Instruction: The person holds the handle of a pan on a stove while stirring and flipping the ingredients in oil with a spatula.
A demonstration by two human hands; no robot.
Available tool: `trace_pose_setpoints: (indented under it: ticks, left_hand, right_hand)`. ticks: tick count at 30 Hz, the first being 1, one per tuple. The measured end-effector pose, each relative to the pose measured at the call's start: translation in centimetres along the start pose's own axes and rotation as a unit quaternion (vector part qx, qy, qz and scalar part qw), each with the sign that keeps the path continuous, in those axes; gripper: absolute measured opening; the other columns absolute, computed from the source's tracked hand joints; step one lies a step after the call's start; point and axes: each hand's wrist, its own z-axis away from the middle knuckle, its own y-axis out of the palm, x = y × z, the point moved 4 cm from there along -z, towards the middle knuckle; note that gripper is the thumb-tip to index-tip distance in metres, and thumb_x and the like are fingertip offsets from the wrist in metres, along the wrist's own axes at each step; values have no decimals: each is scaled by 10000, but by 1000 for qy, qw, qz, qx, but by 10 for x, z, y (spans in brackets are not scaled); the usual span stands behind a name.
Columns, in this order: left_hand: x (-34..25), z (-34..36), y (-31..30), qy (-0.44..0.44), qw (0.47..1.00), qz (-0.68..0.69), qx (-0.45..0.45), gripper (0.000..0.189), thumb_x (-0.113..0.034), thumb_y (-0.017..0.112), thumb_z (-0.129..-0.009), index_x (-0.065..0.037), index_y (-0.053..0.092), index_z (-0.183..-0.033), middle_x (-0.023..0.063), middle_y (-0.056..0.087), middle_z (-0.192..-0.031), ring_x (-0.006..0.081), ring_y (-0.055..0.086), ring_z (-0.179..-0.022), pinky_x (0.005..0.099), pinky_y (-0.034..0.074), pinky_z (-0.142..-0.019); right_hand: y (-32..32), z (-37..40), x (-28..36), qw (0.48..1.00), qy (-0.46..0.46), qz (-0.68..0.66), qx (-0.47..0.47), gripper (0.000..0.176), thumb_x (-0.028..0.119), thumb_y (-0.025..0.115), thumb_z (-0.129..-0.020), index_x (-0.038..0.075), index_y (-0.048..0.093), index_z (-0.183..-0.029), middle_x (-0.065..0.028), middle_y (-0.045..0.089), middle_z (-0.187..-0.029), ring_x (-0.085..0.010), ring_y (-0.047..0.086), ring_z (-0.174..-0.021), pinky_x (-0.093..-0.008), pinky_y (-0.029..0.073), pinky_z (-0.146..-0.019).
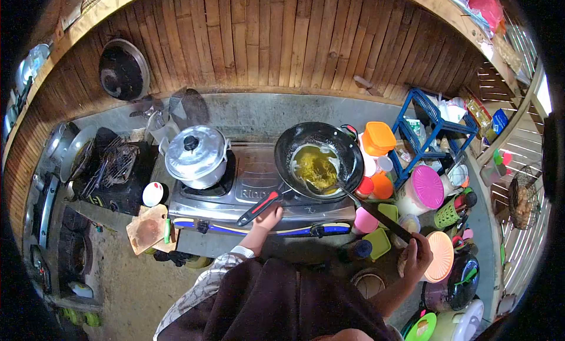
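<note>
Head view: a wok point(285, 167) sits over the right-hand side of a steel two-burner gas stove point(253, 164), with yellowish oil and a clump of yellow shredded food point(321, 177) in its middle. The right hand point(416, 255) is closed around the far end of a long-handled spatula point(382, 217), whose shaft slants up and leftward over the wok's near rim, its tip down by the food (the head itself is hard to make out in the oil). The left hand point(268, 217) is curled at the wok's red-and-black handle point(259, 208); whether its fingers wrap the grip or only rest against it, I cannot tell.

On the left burner stands a lidded aluminium pot point(197, 169) with a black knob. Left of the stove's front corner lies a wooden cutting board point(144, 232), with a green-handled knife point(167, 230) along its right edge. To the wok's right are an orange-lidded container point(379, 138), a blue plastic rack point(438, 126) and a tub with a pink lid point(426, 188).
</note>
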Motion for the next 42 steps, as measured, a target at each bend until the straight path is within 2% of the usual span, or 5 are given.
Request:
trace_pose_setpoints:
  ticks: [11, 23, 26, 37, 42]
  left_hand:
    - [4, 2, 5, 26, 999, 13, -43, 228, -275, 501, -733, -77, 595, -797, 148, 587, -786, 309, 581, -743, 418, 467, -672]
    - [3, 1, 4, 19, 1000, -17, -11, 266, -271, 483, -745, -53, 588, -856, 169, 583, -812, 323, 578, -755, 426, 463, -690]
    - [-1, 1, 0, 25, 1000, -6, -14, 271, -272, 486, -744, -47, 584, -858, 173, 582, -807, 324, 577, -751, 427, 463, -688]
    - [6, 0, 6, -51, 992, -44, 104, 337, -355, 497, -747, -144, 599, -989, 110, 600, -959, 296, 565, -897, 422, 440, -793]
    - [4, 1, 3, -12, 999, -21, 42, 326, -332, 499, -750, -142, 595, -998, 112, 604, -940, 299, 574, -866, 420, 450, -772]
  right_hand:
    - [-10, 4, 3, 999, -51, 1, -20, 133, 46, 510, -860, -39, 557, -951, 5, 449, -577, -41, 380, -429, -185, 284, -387]
    - [-5, 6, -6, 999, 27, -13, -43, 171, 120, 555, -830, 1, 577, -951, -36, 545, -752, -75, 449, -558, -205, 347, -477]
    - [-1, 7, -13, 989, -112, 38, -94, 139, 55, 495, -868, -21, 541, -975, 4, 458, -592, -43, 382, -432, -179, 280, -393]
    - [31, 4, -18, 995, 22, -92, 1, 141, 52, 512, -852, -1, 541, -980, 19, 451, -595, -39, 394, -469, -182, 300, -415]
    - [62, 1, -3, 991, 70, -83, 82, 190, 42, 539, -833, -4, 553, -1017, 7, 504, -644, -44, 446, -519, -181, 349, -453]
